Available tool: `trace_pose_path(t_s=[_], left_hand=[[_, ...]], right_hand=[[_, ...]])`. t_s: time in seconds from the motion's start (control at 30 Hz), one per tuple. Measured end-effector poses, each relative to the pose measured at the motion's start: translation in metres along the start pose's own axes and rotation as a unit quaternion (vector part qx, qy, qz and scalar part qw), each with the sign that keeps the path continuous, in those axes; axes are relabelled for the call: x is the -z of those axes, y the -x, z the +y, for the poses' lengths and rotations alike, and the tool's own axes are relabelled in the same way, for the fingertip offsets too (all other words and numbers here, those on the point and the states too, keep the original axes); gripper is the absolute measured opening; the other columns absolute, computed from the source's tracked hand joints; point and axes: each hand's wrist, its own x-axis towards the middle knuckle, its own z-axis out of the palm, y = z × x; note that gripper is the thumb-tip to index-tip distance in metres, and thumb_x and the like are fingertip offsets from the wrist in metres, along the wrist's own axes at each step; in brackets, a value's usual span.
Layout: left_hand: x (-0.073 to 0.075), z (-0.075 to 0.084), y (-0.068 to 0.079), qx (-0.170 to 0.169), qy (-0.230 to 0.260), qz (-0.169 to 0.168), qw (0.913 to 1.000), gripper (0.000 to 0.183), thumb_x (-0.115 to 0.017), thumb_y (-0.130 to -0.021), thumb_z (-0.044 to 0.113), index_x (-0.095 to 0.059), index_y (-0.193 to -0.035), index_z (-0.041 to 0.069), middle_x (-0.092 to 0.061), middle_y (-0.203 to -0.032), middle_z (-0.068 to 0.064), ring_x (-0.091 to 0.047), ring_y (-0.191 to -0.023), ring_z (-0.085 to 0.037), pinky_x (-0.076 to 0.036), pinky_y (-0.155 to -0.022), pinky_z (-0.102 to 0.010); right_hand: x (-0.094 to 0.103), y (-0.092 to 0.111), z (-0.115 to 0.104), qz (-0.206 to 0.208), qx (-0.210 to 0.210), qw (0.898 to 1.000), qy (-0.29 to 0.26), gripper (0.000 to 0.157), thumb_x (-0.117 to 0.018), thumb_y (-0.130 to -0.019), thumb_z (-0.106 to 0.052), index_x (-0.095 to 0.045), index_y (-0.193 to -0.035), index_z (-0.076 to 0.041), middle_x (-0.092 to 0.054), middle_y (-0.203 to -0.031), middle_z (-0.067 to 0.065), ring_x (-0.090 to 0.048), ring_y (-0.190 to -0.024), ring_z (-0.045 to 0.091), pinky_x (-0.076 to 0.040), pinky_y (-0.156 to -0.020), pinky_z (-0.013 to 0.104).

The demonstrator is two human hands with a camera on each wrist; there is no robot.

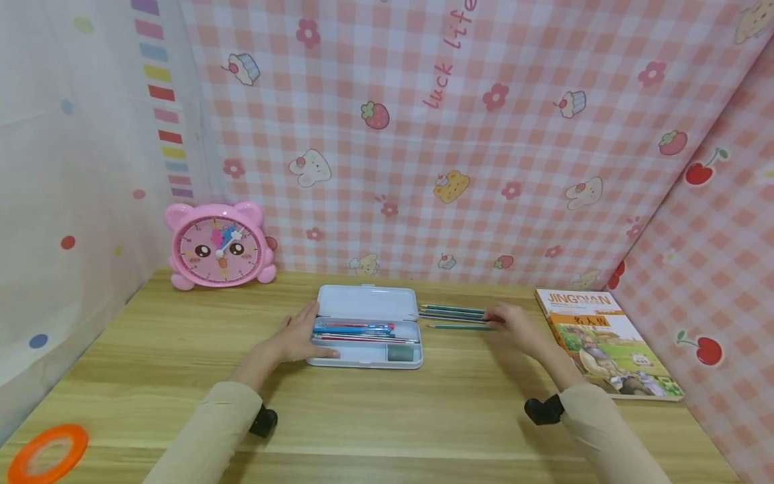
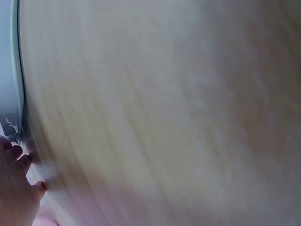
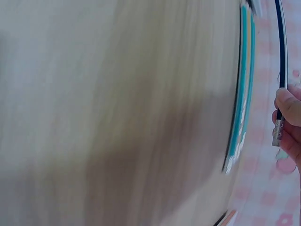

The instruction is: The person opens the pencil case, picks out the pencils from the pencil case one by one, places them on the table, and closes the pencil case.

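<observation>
A white pencil case [image 1: 365, 303] lies open on the table with its lid folded back. Inside are several pens and pencils [image 1: 353, 330] and a grey-green block [image 1: 400, 353]. My left hand [image 1: 296, 337] rests on the case's left side, fingers by the lid hinge and thumb stretched over the front tray. To the right of the case, my right hand [image 1: 514, 328] pinches a dark pencil [image 3: 282, 52] near its silver eraser end. Several teal pencils [image 3: 243, 89] lie beside that hand, their tips toward the case.
A pink clock [image 1: 220, 252] stands at the back left. A book [image 1: 611, 343] lies at the right, close to my right forearm. An orange ring [image 1: 48, 454] sits at the front left corner. Checked cloth [image 1: 411, 222] hangs behind the wooden table [image 1: 387, 417].
</observation>
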Motion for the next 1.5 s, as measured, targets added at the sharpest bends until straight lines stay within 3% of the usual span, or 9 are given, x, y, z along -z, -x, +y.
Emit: trace_pose_path(t_s=[0.47,0.73,1.03,1.5], left_hand=[[0.0,-0.001,-0.001,-0.002,0.0,0.001,1.0,0.118,-0.066,-0.07,0.062,-0.005,-0.144,-0.007,-0.008,-0.151,-0.025,-0.009,-0.14,-0.039,-0.004,-0.112,-0.058],[0.0,-0.001,-0.001,-0.002,-0.003,0.002,1.0,0.118,-0.066,-0.069,0.063,-0.006,-0.144,-0.007,-0.008,-0.151,-0.025,-0.01,-0.14,-0.039,-0.005,-0.111,-0.058],[0.0,-0.001,0.0,0.0,-0.001,0.001,1.0,0.118,-0.066,-0.069,0.062,-0.006,-0.144,-0.007,-0.008,-0.151,-0.025,-0.009,-0.14,-0.039,-0.005,-0.111,-0.058],[0.0,-0.001,0.0,0.001,-0.001,0.002,1.0,0.117,-0.066,-0.07,0.061,-0.006,-0.144,-0.006,-0.009,-0.151,-0.025,-0.009,-0.14,-0.038,-0.005,-0.111,-0.059]], right_hand=[[-0.001,0.023,0.024,0.025,0.012,0.998,0.053,0.011,-0.067,-0.074,0.007,-0.068,-0.083,0.001,-0.065,-0.078,0.01,-0.062,-0.072,0.025,-0.052,-0.063,0.034],[-0.011,0.027,0.023,0.017,-0.041,0.998,0.055,0.008,-0.062,-0.081,0.002,-0.069,-0.083,-0.003,-0.065,-0.08,0.008,-0.063,-0.075,0.024,-0.052,-0.07,0.039],[-0.015,0.024,0.019,-0.001,-0.06,0.997,0.056,0.009,-0.06,-0.083,0.002,-0.067,-0.085,-0.003,-0.062,-0.082,0.007,-0.062,-0.078,0.023,-0.051,-0.071,0.039],[-0.022,0.018,0.02,0.024,-0.113,0.993,0.03,0.008,-0.064,-0.082,-0.003,-0.065,-0.089,0.0,-0.061,-0.089,0.014,-0.061,-0.083,0.028,-0.052,-0.073,0.041]])
